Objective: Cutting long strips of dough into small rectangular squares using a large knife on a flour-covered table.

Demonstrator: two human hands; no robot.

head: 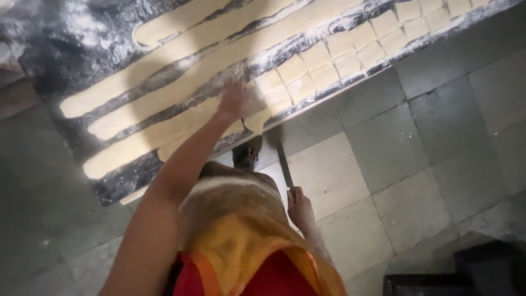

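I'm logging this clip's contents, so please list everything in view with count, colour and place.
dough strips: several, pale yellow, lying lengthwise on the slab
dough squares: many, pale yellow, slab's right end
slab: one, dark and floured, top of view
floor tiles: many, grey, below the slab
knife: one, dark blade, off the slab over the floor
left hand: pressed on a dough strip
right hand: holding the knife

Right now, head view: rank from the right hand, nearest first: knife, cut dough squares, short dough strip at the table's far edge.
1. Knife: in the right hand, blade pointing at the table edge.
2. Cut dough squares: on the floured table, past the blade, right part.
3. Short dough strip: top of view, beyond the long strips.
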